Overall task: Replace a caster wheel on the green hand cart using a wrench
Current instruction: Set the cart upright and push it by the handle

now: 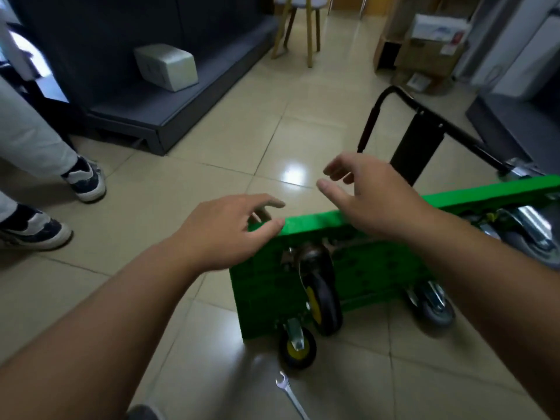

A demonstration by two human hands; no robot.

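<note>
Left hand: over the upper left corner of the cart, fingers apart and loosely bent, holding nothing; cannot tell whether touching the edge.
Right hand: above the cart's upper edge, fingers spread, gripping nothing.
Cart: green plastic hand cart, tipped up on one edge on the beige tiled floor, underside toward the camera, black tubular handle reaching away on the far side.
Casters: large black caster wheel with yellow hub on the underside near the left end; smaller black-and-yellow caster just below it at the bottom edge, on the floor, fastening unclear; grey-wheeled casters toward the right end.
Wrench: silver open-end wrench flat on the floor, near the smaller caster, well apart from both hands.
Surroundings: another person's white-and-navy sneakers at the left; white rectangular box on a dark grey low platform; wooden-legged stool farther back.
</note>
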